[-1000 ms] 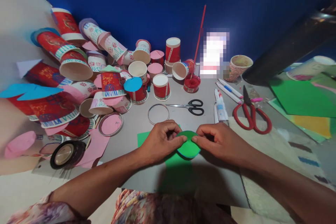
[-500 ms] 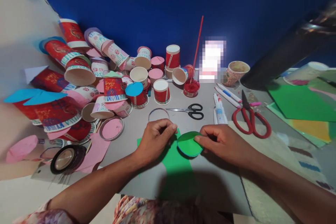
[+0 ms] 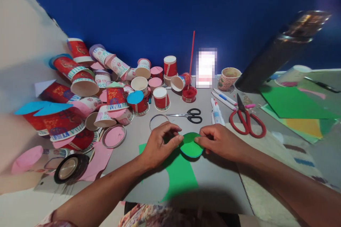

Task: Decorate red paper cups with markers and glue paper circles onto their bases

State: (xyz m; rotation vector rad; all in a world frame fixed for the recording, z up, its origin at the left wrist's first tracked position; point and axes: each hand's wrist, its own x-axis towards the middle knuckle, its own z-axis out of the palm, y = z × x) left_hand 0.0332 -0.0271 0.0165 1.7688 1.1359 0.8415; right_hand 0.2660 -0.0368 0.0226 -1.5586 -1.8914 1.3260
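Observation:
A round green paper disc (image 3: 191, 148) with a thin bluish edge is held slightly tilted above the table. My right hand (image 3: 220, 142) pinches its right side, thumb on top. At the upper left edge is my left hand (image 3: 163, 143), its fingers curled and its thumb touching the disc; the fingertips behind are partly hidden. Below lies a green paper sheet (image 3: 182, 175) with a curved cut-out. Beyond my hands are black-handled scissors (image 3: 194, 115) and a thin ring (image 3: 151, 122), partly covered by my left hand.
Several decorated paper cups (image 3: 66, 122) are heaped at the left, near a roll of tape (image 3: 71, 168). Red-handled scissors (image 3: 247, 122), markers (image 3: 223, 98) and green paper (image 3: 295, 103) lie at the right. A red pot (image 3: 189, 94) with a stick, a phone-like bright screen and a dark bottle (image 3: 271, 55) stand behind.
My left hand has come to the disc's edge, its thumb and forefinger parting a little. The disc and right hand have shifted slightly left. The view has tilted up a little.

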